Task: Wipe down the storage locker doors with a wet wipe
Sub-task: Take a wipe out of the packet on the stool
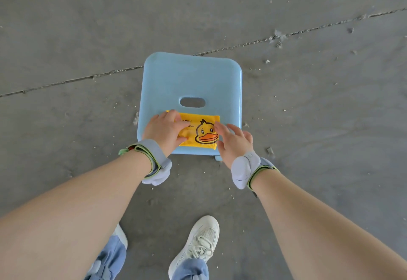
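A yellow wet-wipe pack (203,133) printed with a cartoon duck lies on the near edge of a light blue plastic stool (191,77). My left hand (164,130) covers the pack's left end, fingers curled over its top edge and thumb against its near edge. My right hand (234,142) sits at the pack's right end with fingers spread, fingertips touching its right edge. No locker doors are in view.
The stool stands on a grey concrete floor (308,108) with a long crack and scattered debris. My white shoes (198,244) and blue trouser legs are just below the stool. Both wrists carry grey strapped bands.
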A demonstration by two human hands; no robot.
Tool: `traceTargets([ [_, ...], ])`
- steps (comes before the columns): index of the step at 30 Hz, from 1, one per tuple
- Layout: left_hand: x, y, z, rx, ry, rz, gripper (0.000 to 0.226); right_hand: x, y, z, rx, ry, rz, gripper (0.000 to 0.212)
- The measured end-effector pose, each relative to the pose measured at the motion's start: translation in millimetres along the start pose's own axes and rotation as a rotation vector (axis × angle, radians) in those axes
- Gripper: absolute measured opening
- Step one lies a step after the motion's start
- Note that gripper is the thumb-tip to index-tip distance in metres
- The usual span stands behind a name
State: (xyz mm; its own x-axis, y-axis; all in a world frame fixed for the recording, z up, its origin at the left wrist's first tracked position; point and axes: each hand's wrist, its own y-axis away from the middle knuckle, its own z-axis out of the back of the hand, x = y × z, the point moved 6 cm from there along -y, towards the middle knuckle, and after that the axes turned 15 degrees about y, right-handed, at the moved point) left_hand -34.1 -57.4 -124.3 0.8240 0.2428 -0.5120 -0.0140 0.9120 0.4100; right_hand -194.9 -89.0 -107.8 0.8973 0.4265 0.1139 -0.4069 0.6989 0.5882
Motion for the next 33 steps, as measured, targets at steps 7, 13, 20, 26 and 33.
traceTargets([
  [7,-2.6,-4.4,0.0,-0.049,0.031,0.007,0.037,15.6,2.1,-2.9,-0.088,0.065,0.121,0.04],
  [13,-7.0,-7.8,3.6,-0.076,-0.048,-0.039,0.032,11.8,-0.8,-15.7,-0.044,0.168,0.158,0.047],
  [20,4.7,-10.2,16.0,-0.13,0.072,0.11,0.025,8.6,-0.3,-17.4,-0.022,0.204,0.171,0.046],
  [26,25.2,0.6,16.2,-0.189,0.391,0.218,0.011,12.5,0.8,-14.4,-0.029,0.254,0.146,0.042],
  [33,34.3,2.2,16.5,-0.178,0.479,0.245,0.012,41.8,-22.6,0.5,-0.119,0.097,0.118,0.034],
])
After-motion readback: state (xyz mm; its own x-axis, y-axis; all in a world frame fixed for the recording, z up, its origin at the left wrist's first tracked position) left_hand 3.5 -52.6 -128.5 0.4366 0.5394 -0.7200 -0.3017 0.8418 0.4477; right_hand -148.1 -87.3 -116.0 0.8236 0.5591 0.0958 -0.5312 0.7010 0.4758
